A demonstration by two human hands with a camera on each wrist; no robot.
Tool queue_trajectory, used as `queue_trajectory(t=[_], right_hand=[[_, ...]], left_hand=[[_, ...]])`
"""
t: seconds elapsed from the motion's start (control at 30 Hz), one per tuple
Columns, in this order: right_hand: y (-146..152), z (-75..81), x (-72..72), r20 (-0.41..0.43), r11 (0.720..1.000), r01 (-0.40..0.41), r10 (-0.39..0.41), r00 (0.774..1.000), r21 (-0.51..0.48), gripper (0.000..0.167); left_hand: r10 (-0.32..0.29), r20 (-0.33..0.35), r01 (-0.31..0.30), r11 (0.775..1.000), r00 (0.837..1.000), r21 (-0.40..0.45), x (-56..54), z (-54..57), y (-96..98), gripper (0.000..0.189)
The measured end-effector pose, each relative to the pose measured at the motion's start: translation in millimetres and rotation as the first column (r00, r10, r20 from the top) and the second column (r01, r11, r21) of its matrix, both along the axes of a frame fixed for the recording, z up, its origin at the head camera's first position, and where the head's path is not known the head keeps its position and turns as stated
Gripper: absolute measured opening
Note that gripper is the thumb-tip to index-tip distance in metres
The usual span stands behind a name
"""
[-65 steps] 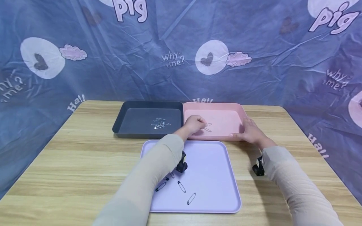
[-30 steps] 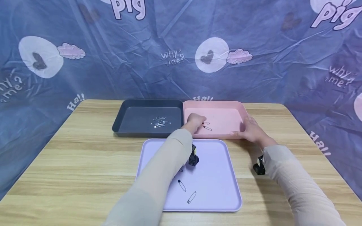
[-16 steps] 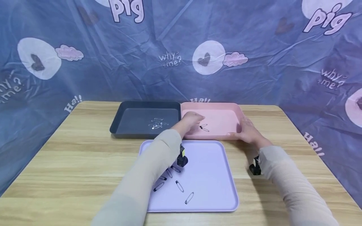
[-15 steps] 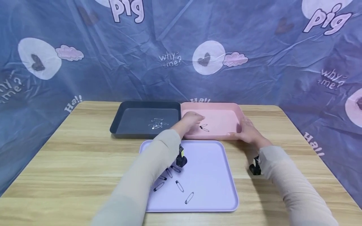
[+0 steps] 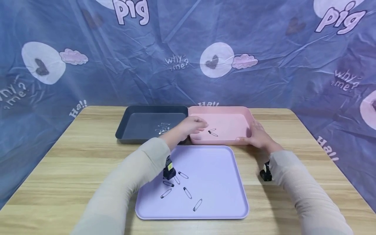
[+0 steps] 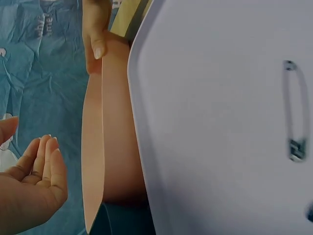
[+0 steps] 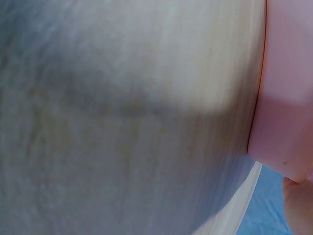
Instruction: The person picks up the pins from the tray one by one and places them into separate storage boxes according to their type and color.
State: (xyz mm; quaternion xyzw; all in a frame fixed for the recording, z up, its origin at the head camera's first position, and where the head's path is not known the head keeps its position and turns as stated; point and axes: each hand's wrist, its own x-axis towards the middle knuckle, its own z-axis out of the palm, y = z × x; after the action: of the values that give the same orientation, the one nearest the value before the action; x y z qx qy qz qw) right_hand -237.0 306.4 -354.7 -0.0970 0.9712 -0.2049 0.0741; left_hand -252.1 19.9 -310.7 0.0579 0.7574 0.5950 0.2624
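Observation:
My left hand (image 5: 190,126) hovers over the left side of the pink tray (image 5: 232,119), its fingers loosely bent and holding nothing. The left wrist view shows this hand's palm (image 6: 34,196) with a gap between thumb and fingers. Two safety pins (image 5: 212,132) with dark heads lie close together in the pink tray, right of those fingers. My right hand (image 5: 259,137) grips the tray's near right corner; in the left wrist view its thumb (image 6: 99,45) laps over the rim. Several dark-headed safety pins (image 5: 187,193) are spread on the lavender tray (image 5: 217,179) in front.
Left of the pink tray, against it, stands a dark grey tray (image 5: 138,124) with a cluster of silvery safety pins (image 5: 163,125), partly covered by my left forearm. Black wrist cameras hang below both sleeves. A printed blue cloth (image 5: 188,85) rises behind the wooden table (image 5: 73,163).
My left hand has drawn back leftward from the two safety pins, which now lie with their dark heads together. More pins on the lavender tray have come into sight. My right hand stays put.

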Motion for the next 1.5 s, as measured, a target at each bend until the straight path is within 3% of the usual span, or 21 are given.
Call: queue_trajectory(t=[0.27, 0.6, 0.83, 1.1, 1.33, 1.5], right_hand=[[-2.1, 0.3, 0.0, -0.011, 1.0, -0.009, 0.009, 1.0, 0.018, 0.105], [0.8, -3.7, -0.6, 0.02, 1.0, -0.004, 0.004, 1.0, 0.005, 0.11], [1.5, -3.3, 0.9, 0.032, 1.0, 0.004, -0.004, 0.999, 0.005, 0.11], [3.6, -3.4, 0.3, 0.035, 1.0, -0.004, 0.003, 0.999, 0.003, 0.109], [5.0, -3.4, -0.9, 0.024, 1.0, -0.003, 0.003, 1.0, -0.009, 0.11], [5.9, -4.1, -0.9, 0.0, 1.0, -0.009, 0.009, 1.0, 0.004, 0.109]], left_hand=[[-0.045, 0.009, 0.045, 0.998, 0.999, -0.032, 23.9, 3.3, -23.9, 0.029], [-0.125, 0.004, 0.125, 0.992, 0.992, 0.002, 54.0, -4.0, -52.0, 0.031], [-0.12, 0.009, 0.12, 0.993, 0.993, 0.022, 68.7, -9.7, -69.8, 0.035], [-0.103, -0.024, 0.102, 0.994, 0.994, -0.047, 85.3, -18.9, -90.7, 0.034], [-0.087, -0.018, 0.086, 0.996, 0.996, -0.04, 96.3, -25.5, -103.6, 0.033], [-0.081, -0.014, 0.079, 0.992, 0.997, -0.099, 102.5, -31.7, -110.7, 0.03]])
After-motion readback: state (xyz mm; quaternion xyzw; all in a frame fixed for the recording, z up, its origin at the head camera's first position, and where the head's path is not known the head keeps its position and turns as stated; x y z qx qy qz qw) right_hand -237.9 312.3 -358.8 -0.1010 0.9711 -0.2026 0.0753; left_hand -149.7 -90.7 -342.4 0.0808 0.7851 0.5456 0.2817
